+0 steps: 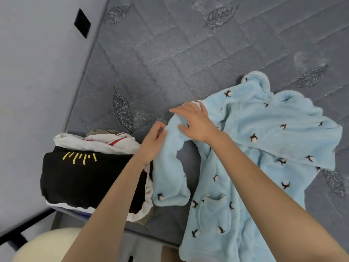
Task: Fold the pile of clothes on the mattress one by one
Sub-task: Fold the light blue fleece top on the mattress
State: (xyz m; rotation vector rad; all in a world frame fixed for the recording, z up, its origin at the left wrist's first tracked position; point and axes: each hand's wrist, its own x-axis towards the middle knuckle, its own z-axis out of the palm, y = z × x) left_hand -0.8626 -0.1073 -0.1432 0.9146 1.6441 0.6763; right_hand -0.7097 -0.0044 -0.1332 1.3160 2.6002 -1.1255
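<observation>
A light blue fleece robe (264,148) with small dark and white flower dots lies spread on the grey quilted mattress (160,63), its lower part hanging over the front edge. One sleeve (170,176) bends down to the left of the body. My left hand (153,142) pinches the upper edge of that sleeve. Fingers spread and fairly straight, my right hand (196,123) rests on the robe at the shoulder. A stack of clothes (90,176) sits at the left, with a black garment bearing yellow lines on top and white fabric under and behind it.
A pale wall (37,72) with a black socket plate (82,22) runs along the mattress's left side. A dark bed frame bar (24,224) and a cream rounded object (47,244) lie below the front left corner.
</observation>
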